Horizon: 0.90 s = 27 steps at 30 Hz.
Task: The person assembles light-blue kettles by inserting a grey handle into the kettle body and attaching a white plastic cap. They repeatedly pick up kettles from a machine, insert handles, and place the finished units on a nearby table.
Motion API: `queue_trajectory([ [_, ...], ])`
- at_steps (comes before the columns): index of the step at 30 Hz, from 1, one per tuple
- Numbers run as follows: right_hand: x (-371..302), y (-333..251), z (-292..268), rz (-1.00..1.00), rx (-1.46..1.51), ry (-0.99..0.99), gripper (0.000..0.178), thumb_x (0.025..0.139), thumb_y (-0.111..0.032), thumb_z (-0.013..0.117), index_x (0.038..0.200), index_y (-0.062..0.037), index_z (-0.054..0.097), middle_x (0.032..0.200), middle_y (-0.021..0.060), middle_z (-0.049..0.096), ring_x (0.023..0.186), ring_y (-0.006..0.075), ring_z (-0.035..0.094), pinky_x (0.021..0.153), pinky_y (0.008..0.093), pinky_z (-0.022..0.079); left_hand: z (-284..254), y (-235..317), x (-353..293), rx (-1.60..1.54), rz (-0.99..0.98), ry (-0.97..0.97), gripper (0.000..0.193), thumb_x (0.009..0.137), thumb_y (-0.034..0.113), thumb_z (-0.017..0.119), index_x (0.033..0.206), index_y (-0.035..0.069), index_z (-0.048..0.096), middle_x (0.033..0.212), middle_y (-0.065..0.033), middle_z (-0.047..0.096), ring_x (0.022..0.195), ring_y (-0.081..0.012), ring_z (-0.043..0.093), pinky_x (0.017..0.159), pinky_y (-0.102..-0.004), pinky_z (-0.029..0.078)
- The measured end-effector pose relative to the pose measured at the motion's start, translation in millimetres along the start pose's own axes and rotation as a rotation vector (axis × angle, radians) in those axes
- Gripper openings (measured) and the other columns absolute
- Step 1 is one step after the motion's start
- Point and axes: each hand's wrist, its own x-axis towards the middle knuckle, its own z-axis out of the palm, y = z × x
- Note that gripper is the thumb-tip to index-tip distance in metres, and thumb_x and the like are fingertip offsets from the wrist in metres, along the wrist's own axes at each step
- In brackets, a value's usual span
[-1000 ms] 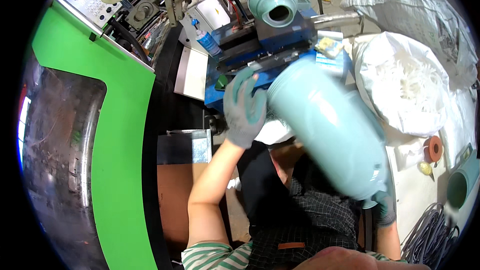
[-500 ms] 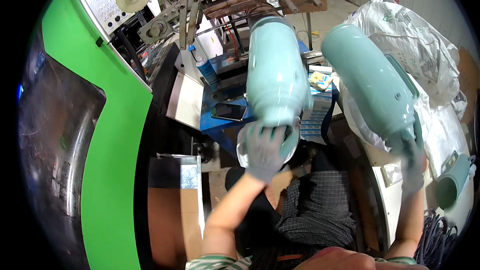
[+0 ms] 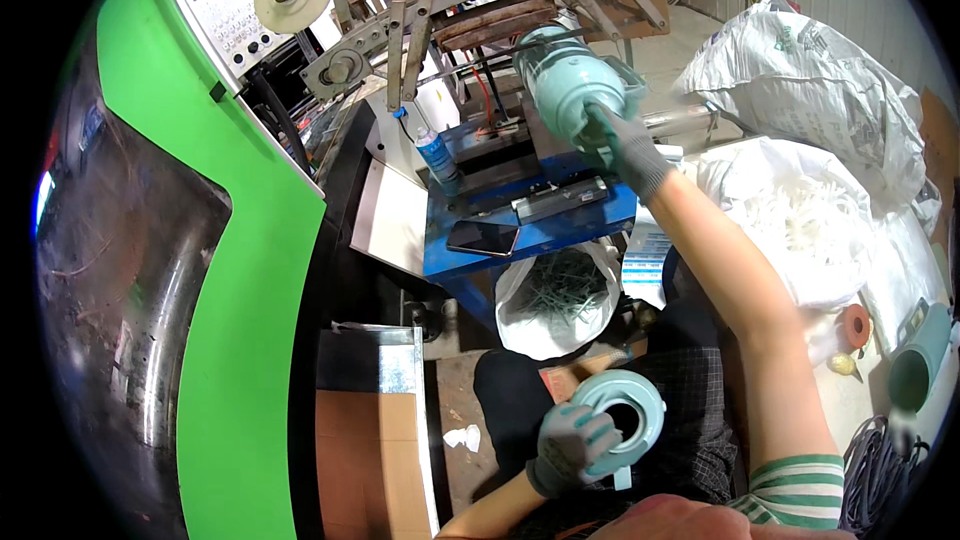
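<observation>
My right hand (image 3: 628, 148), in a grey glove, reaches far forward and grips the neck end of a mint-green thermos shell (image 3: 578, 85). The shell's far end lies under the linkage arms of the machine (image 3: 500, 15). Above my lap, my gloved left hand (image 3: 570, 447) is closed on the rim of a second mint-green shell (image 3: 648, 402). This one is seen end-on, with a dark round opening in its middle and a small tab at its lower edge. The rest of its body is hidden beneath the rim.
A white bag (image 3: 535, 330) of green plastic scraps stands below the blue machine table (image 3: 445, 250). On the table are a phone (image 3: 483, 237) and a blue-labelled bottle (image 3: 434, 152). White sacks (image 3: 810, 90) and another green shell (image 3: 918, 358) lie at right; a cardboard box (image 3: 370, 450) stands at left.
The shell at the machine is now in my right hand, farther forward. My left hand has come back to my lap and holds a shell end-on. No shell is raised at the right now.
</observation>
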Motion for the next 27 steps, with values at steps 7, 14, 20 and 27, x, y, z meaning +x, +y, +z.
queue_trajectory([
  [7, 40.4, 16.4, -8.9, 0.087, 0.366, -0.264, 0.054, 0.103, -0.058, 0.062, 0.145, -0.0245, 0.057, 0.127, 0.0032, 0.067, 0.108, 0.0150, 0.068, 0.081, 0.0379, 0.063, 13.8, 7.3, -8.3, 0.045, 0.077, 0.156, 0.026, 0.075, 0.036, 0.078, 0.095, 0.020, 0.074, 0.096, -0.0026, 0.066, 0.081, -0.0264, 0.063, 0.070, -0.0451, 0.047],
  [14, -159.2, 38.1, -31.2, -0.149, -0.082, -0.171, 0.057, 0.105, -0.033, 0.070, 0.147, -0.0002, 0.051, 0.125, 0.0120, 0.068, 0.112, 0.0176, 0.065, 0.096, 0.0377, 0.056, 10.4, 7.4, -26.6, 0.037, -0.051, 0.103, 0.034, 0.072, 0.036, 0.090, 0.090, 0.023, 0.064, 0.090, -0.0018, 0.065, 0.078, -0.0286, 0.063, 0.067, -0.0473, 0.043],
  [20, -310.7, 19.8, -205.0, -0.148, -0.448, 0.074, 0.042, 0.099, -0.018, 0.078, 0.136, -0.0020, 0.065, 0.117, 0.0085, 0.074, 0.102, 0.0112, 0.068, 0.089, 0.0309, 0.058, -6.1, -3.8, -5.5, 0.074, 0.023, 0.140, 0.044, 0.071, 0.029, 0.095, 0.093, 0.016, 0.059, 0.084, -0.0059, 0.063, 0.077, -0.0356, 0.061, 0.069, -0.0485, 0.046],
  [27, -423.6, -87.3, -385.1, 0.025, -1.795, 0.800, 0.045, 0.097, -0.044, 0.073, 0.123, -0.0070, 0.073, 0.117, 0.0102, 0.072, 0.103, 0.0257, 0.069, 0.091, 0.0408, 0.055, 14.2, -6.9, 4.2, 0.007, 0.087, 0.107, 0.034, 0.076, 0.035, 0.085, 0.084, 0.013, 0.061, 0.087, -0.0072, 0.063, 0.081, -0.0360, 0.060, 0.074, -0.0499, 0.048],
])
